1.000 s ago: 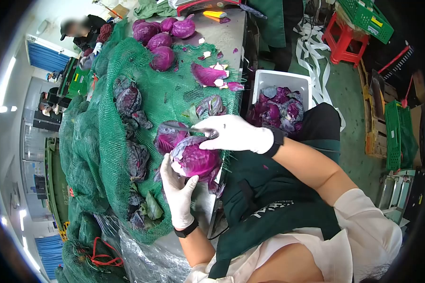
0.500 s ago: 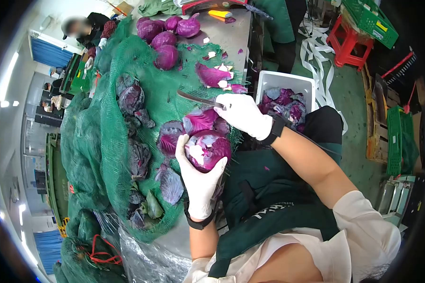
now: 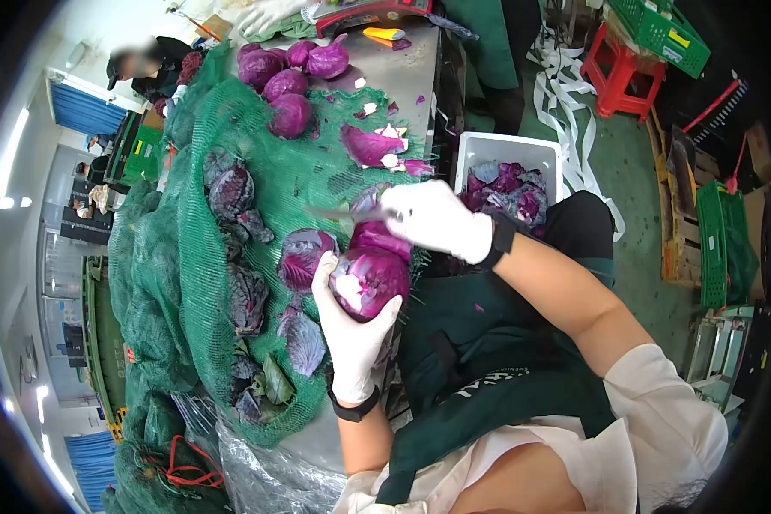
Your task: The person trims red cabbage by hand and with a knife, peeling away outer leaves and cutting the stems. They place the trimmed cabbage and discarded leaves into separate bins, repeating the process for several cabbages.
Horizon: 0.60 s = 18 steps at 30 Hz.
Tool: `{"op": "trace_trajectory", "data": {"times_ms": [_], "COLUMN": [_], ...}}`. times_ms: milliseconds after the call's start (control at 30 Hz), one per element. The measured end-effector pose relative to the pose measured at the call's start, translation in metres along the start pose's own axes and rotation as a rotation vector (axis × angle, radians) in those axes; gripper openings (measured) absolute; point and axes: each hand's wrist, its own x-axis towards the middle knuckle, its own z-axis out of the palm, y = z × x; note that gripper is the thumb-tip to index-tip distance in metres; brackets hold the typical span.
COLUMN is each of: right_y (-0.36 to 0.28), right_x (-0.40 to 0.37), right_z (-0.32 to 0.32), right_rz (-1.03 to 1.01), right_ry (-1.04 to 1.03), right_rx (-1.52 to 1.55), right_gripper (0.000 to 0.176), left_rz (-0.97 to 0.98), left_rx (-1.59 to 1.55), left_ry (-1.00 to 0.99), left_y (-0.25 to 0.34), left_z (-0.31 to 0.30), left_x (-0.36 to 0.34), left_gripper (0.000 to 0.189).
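A grey metal table (image 3: 417, 86) runs down the middle of the frame, partly under a holey green net (image 3: 274, 193). A red stool (image 3: 617, 81) stands at upper right. In the centre, the left hand (image 3: 351, 343) has its fingers spread around a smooth, round cabbage (image 3: 379, 281). Just above, the right hand (image 3: 437, 221) has its fingers closed on a blurry knife (image 3: 351, 214).

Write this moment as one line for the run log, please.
left hand: holding cabbage | right hand: holding knife, blade blurred | tub: leaves inside
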Motion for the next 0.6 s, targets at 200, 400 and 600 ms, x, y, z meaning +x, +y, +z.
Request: {"op": "trace_trajectory", "data": {"times_ms": [200,400,600], "right_y": [0.019,-0.031,-0.026], "right_x": [-0.006,-0.014,0.0], "right_z": [-0.008,0.029,0.02], "right_rz": [0.345,0.407,0.712], "right_ry": [0.069,-0.349,-0.504], "right_rx": [-0.074,0.513,0.934], "right_gripper": [0.018,0.043,0.043], "left_rz": [-0.247,-0.31,-0.252], "left_rx": [-0.361,-0.437,-0.79], "left_ry": [0.065,0.194,0.134], "left_y": [0.001,-0.017,-0.021], "left_z": [-0.025,-0.025,-0.051], "left_x": [-0.019,-0.016,-0.013], "left_gripper": [0.095,0.081,0.098]}}
